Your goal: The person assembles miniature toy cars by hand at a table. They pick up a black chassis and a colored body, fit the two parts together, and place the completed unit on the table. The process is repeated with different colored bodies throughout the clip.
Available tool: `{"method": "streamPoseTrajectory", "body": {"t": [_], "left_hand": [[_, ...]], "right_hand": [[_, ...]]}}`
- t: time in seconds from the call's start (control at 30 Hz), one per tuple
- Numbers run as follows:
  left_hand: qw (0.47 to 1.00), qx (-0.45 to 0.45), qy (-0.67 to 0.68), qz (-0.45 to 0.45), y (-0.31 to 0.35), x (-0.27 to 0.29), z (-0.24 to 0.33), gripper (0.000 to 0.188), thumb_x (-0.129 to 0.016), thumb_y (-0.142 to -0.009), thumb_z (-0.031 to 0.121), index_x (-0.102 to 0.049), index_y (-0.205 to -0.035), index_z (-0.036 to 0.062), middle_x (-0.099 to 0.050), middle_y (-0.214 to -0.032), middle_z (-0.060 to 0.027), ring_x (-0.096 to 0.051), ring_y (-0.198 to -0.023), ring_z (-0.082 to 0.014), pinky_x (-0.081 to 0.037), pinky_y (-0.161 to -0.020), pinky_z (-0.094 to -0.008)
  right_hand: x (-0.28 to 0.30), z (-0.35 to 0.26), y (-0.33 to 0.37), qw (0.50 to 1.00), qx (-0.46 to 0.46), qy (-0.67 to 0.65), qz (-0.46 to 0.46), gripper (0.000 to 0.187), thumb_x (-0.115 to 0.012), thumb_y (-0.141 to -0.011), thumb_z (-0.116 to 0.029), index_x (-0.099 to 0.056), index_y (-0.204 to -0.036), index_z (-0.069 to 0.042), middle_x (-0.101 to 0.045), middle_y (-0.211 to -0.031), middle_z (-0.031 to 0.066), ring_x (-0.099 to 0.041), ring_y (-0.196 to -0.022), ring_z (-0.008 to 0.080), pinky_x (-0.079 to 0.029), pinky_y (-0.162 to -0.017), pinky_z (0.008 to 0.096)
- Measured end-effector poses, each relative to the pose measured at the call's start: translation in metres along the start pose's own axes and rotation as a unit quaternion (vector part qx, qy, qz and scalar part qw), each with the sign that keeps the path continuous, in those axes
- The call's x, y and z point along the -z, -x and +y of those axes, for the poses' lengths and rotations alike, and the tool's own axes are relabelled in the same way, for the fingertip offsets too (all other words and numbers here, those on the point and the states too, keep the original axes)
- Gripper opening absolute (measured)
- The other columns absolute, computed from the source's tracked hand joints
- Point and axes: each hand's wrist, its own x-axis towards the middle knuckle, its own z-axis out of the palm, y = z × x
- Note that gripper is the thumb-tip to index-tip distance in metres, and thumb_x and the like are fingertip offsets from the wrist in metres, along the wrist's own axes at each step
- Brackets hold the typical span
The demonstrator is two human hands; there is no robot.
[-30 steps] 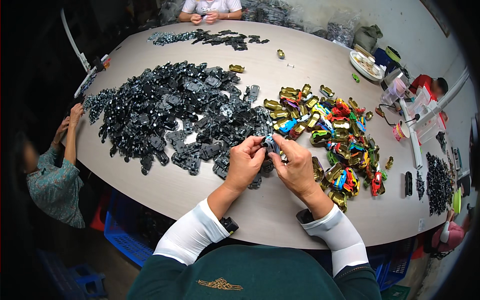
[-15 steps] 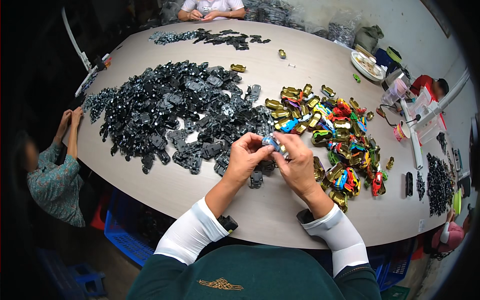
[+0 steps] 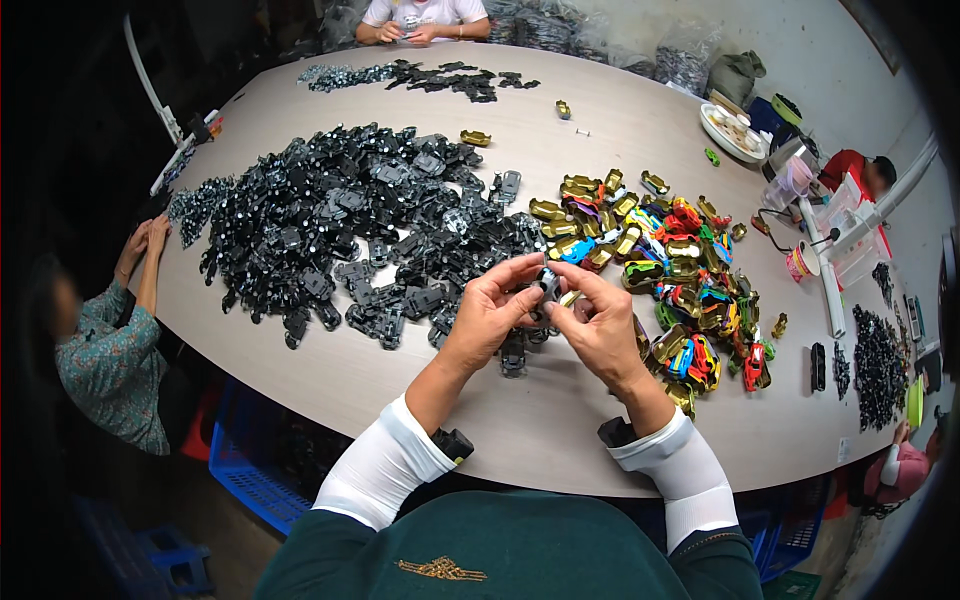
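My left hand (image 3: 492, 310) and my right hand (image 3: 600, 325) meet above the near middle of the round table (image 3: 400, 390). Together they pinch a small toy car piece (image 3: 548, 288), black and yellowish, between the fingertips. A big heap of black toy car chassis parts (image 3: 340, 230) lies to the left of my hands. To the right spreads a pile of coloured toy car bodies (image 3: 670, 270), gold, red, blue and green. One black part (image 3: 512, 357) lies on the table just under my hands.
A person in a patterned top (image 3: 105, 345) sits at the left edge, another person (image 3: 420, 15) at the far side with a smaller black pile (image 3: 420, 78). A white plate (image 3: 732, 130), cup (image 3: 802, 262) and more black parts (image 3: 875, 365) sit right. Blue crates (image 3: 250, 480) stand under the table.
My hands stay in place, turning the small piece between the fingertips. The person at the left has shifted their arms slightly.
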Motion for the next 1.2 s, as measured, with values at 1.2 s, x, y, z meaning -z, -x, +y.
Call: {"method": "streamPoseTrajectory", "body": {"t": [1.2], "left_hand": [[0.990, 0.134, 0.023, -0.038, 0.001, 0.010, -0.012, 0.022, -0.061, -0.094, 0.022, -0.052, -0.105, 0.0054, -0.055, -0.080, 0.0013, -0.044, -0.060, -0.0026, -0.034, -0.047, -0.0159]], "right_hand": [[0.024, 0.004, -0.012, 0.873, -0.309, -0.337, -0.170, 0.016, -0.054, -0.097, -0.016, -0.055, -0.106, -0.003, -0.057, -0.069, -0.0001, -0.049, -0.051, 0.0045, -0.034, -0.040, 0.0191]]}}
